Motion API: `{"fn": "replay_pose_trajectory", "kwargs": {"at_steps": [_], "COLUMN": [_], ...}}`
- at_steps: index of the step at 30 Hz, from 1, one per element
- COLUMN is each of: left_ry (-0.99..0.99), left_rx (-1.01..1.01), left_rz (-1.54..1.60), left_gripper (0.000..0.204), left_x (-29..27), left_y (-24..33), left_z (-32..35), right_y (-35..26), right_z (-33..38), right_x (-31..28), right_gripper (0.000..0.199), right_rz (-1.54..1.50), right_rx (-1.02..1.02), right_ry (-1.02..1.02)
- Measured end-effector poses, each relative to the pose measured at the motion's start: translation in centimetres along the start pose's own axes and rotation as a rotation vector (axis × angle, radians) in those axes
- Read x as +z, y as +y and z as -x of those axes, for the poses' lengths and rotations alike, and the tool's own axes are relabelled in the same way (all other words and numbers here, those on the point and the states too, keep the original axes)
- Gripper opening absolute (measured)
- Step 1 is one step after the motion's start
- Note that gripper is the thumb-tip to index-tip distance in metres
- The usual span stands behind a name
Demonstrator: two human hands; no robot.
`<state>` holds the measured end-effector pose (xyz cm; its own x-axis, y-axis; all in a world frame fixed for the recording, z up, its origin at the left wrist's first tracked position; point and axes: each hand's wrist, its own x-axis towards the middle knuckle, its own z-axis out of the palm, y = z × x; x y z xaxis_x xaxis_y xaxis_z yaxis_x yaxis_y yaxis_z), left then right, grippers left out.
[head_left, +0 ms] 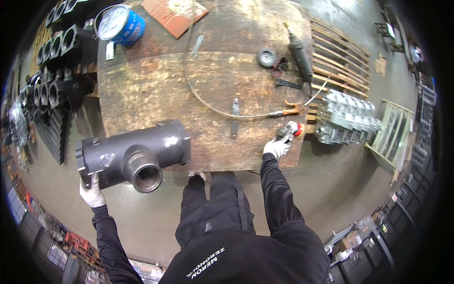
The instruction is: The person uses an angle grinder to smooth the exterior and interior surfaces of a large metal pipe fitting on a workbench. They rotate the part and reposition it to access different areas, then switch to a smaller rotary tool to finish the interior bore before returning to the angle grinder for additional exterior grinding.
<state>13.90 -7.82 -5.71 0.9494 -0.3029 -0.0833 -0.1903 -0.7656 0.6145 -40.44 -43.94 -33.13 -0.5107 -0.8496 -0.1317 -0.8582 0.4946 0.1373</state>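
Observation:
A large black cylindrical metal casting (pixel 113 154), with a short round open pipe branch facing me, lies across the near left of the wooden table (pixel 151 90). My left hand (pixel 93 191), in a white glove, grips the lower edge of its left end; some fingers are hidden behind it. At the table's near right edge my right hand (pixel 278 148), also gloved in white, is closed around a small angle sander (pixel 286 130) with a red disc. The sander is apart from the casting.
A thin hose (pixel 191 87) curves over the table to an orange air gun (pixel 292 110). A flat metal bar (pixel 234 118), a grey power tool (pixel 299 54), a small wheel (pixel 266 58) and a blue bucket (pixel 126 27) lie about. Beyond the right edge stand silver castings (pixel 345 118) and wooden pallets (pixel 338 57).

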Motion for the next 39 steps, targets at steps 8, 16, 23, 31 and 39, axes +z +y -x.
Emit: {"fn": "replay_pose_trajectory", "kwargs": {"at_steps": [8, 16, 23, 31, 39], "left_ry": [-0.027, 0.042, 0.024, 0.045, -0.087], "left_rx": [-0.011, 0.017, -0.087, 0.024, 0.016], "left_rz": [0.071, -0.102, -0.113, -0.114, 0.054], "left_gripper": [0.052, 0.069, 0.072, 0.066, 0.054], "left_x": [-0.2, -1.3, -3.1, -2.4, -0.1], "left_y": [-0.7, -2.0, -1.9, -2.0, -1.0], "left_z": [0.0, -0.3, -0.4, -0.4, -0.7], "right_y": [5.5, -3.1, -22.1, -19.9, -19.4], "right_z": [-0.2, -16.3, -30.5, -28.0, -25.0], "right_x": [-5.0, -10.7, -7.8, -10.9, -38.6], "right_gripper": [0.084, 0.065, 0.090, 0.082, 0.073], "right_rz": [-0.443, -0.419, -0.071, -0.177, -1.060], "right_rx": [-0.229, -0.465, -0.563, -0.696, -0.871], "right_ry": [-0.280, 0.246, -0.184, 0.030, 0.518]}}
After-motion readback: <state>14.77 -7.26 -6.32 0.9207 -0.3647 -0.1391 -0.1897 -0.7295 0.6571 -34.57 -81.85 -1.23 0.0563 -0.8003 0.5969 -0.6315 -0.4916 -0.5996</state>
